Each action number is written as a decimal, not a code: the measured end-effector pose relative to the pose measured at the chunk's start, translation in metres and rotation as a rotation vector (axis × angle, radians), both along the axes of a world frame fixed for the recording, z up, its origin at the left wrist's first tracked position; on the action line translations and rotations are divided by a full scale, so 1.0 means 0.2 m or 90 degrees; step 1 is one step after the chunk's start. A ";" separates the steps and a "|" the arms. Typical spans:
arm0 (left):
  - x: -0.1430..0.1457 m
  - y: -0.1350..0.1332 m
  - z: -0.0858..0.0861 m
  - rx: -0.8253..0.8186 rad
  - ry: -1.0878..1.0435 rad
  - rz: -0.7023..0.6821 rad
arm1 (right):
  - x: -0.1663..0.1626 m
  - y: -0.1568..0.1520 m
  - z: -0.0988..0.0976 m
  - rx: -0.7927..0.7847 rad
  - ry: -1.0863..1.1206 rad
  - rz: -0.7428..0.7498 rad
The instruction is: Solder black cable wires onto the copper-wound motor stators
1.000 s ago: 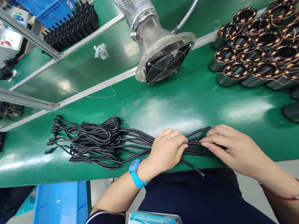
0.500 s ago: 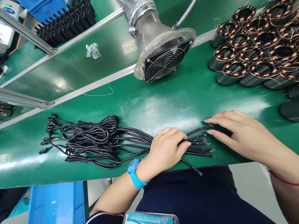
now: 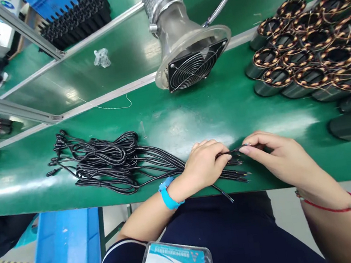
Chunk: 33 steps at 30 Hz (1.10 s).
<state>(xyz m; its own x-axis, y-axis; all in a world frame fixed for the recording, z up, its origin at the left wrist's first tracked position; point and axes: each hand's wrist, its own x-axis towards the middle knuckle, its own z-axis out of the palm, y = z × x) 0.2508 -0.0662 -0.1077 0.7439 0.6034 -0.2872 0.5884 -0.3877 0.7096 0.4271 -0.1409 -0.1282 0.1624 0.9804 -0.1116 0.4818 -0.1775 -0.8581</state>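
A bundle of black cables (image 3: 107, 158) lies on the green bench, coiled at the left, with its stripped wire ends fanned out toward the right. My left hand (image 3: 205, 164) rests over these ends, its thumb and fingers closed on one cable. At that cable's tip, my right hand (image 3: 271, 152) pinches the thin wire end between thumb and index finger. Other cable ends (image 3: 234, 175) lie beneath and beside my left hand. One cable end (image 3: 226, 195) hangs past the bench's front edge.
Several stators with copper windings (image 3: 314, 51) stand at the right. A fume extractor with a fan grille (image 3: 197, 67) hangs over the bench's back. Black cylindrical parts (image 3: 76, 19) sit on the upper shelf beside a blue crate (image 3: 50, 7). A blue bin (image 3: 64, 256) is below, left.
My right hand has moved slightly left and closed from an open pose onto a wire end. My left hand has shifted right along the cables and grips one.
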 end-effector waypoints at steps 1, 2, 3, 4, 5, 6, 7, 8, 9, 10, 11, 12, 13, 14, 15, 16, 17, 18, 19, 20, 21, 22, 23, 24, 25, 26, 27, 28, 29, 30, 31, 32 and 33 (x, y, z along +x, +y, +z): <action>0.00 0.00 0.00 -0.011 -0.009 0.009 | -0.01 0.00 0.00 0.000 0.011 -0.004; 0.00 0.01 0.00 -0.021 -0.016 0.015 | -0.02 0.01 0.00 0.002 0.019 -0.006; 0.00 0.01 0.00 -0.029 -0.021 0.017 | -0.03 0.01 0.00 0.005 0.025 -0.005; 0.00 0.01 0.00 -0.035 -0.025 0.017 | -0.03 0.01 -0.01 0.007 0.028 0.000; -0.01 0.01 0.00 -0.033 -0.030 0.020 | -0.03 0.01 -0.01 0.009 0.027 0.004; -0.01 0.00 0.00 -0.019 -0.033 0.026 | -0.02 0.00 -0.02 0.012 0.017 0.003; -0.03 0.00 0.01 0.010 -0.034 0.032 | -0.01 -0.01 -0.02 0.018 -0.002 -0.010; -0.04 -0.01 0.01 0.049 -0.033 0.031 | 0.00 -0.02 -0.03 0.029 -0.033 -0.032; -0.06 -0.02 0.01 0.093 -0.026 0.017 | 0.01 -0.04 -0.03 0.046 -0.074 -0.061; -0.08 -0.03 0.02 0.137 -0.013 -0.010 | 0.02 -0.07 -0.03 0.069 -0.122 -0.084; -0.10 -0.03 0.02 0.173 0.006 -0.047 | 0.02 -0.09 -0.03 0.098 -0.168 -0.090; -0.12 -0.04 0.03 0.201 0.028 -0.085 | 0.02 -0.12 -0.02 0.131 -0.208 -0.071; -0.13 -0.04 0.03 0.218 0.050 -0.116 | 0.02 -0.14 -0.02 0.163 -0.238 -0.028; -0.14 -0.05 0.03 0.230 0.071 -0.137 | 0.01 -0.15 -0.02 0.197 -0.263 0.026; -0.14 -0.05 0.03 0.240 0.089 -0.148 | 0.00 -0.17 -0.01 0.229 -0.284 0.079; -0.14 -0.05 0.02 0.249 0.104 -0.153 | -0.02 -0.17 -0.02 0.256 -0.305 0.121; -0.14 -0.05 0.02 0.259 0.115 -0.155 | -0.03 -0.17 -0.02 0.278 -0.332 0.148; -0.13 -0.05 0.01 0.270 0.123 -0.155 | -0.05 -0.17 -0.03 0.296 -0.363 0.162; -0.13 -0.05 0.01 0.282 0.128 -0.156 | -0.06 -0.16 -0.04 0.308 -0.396 0.167; -0.12 -0.05 0.00 0.293 0.130 -0.155 | -0.07 -0.15 -0.05 0.318 -0.429 0.169; -0.12 -0.05 0.00 0.304 0.129 -0.156 | -0.08 -0.15 -0.06 0.325 -0.458 0.172; -0.12 -0.05 -0.01 0.314 0.128 -0.156 | -0.08 -0.14 -0.07 0.333 -0.484 0.172; -0.12 -0.05 -0.01 0.328 0.126 -0.156 | -0.08 -0.13 -0.07 0.343 -0.506 0.171; -0.13 -0.06 -0.02 0.343 0.123 -0.156 | -0.08 -0.12 -0.08 0.353 -0.523 0.172; -0.13 -0.06 -0.02 0.361 0.121 -0.159 | -0.07 -0.12 -0.08 0.363 -0.535 0.173; -0.13 -0.06 -0.02 0.378 0.118 -0.165 | -0.07 -0.11 -0.07 0.373 -0.541 0.178; -0.14 -0.06 -0.03 0.393 0.115 -0.173 | -0.06 -0.11 -0.07 0.380 -0.542 0.184; -0.14 -0.06 -0.03 0.402 0.110 -0.181 | -0.06 -0.10 -0.07 0.384 -0.537 0.190; -0.14 -0.06 -0.04 0.405 0.103 -0.187 | -0.05 -0.10 -0.07 0.386 -0.525 0.197; -0.14 -0.06 -0.04 0.404 0.094 -0.190 | -0.05 -0.10 -0.07 0.387 -0.510 0.203; -0.14 -0.06 -0.05 0.400 0.083 -0.191 | -0.05 -0.10 -0.07 0.387 -0.493 0.207; -0.14 -0.05 -0.06 0.396 0.073 -0.193 | -0.05 -0.10 -0.08 0.387 -0.478 0.210; -0.14 -0.05 -0.06 0.394 0.064 -0.196 | -0.06 -0.10 -0.08 0.388 -0.467 0.212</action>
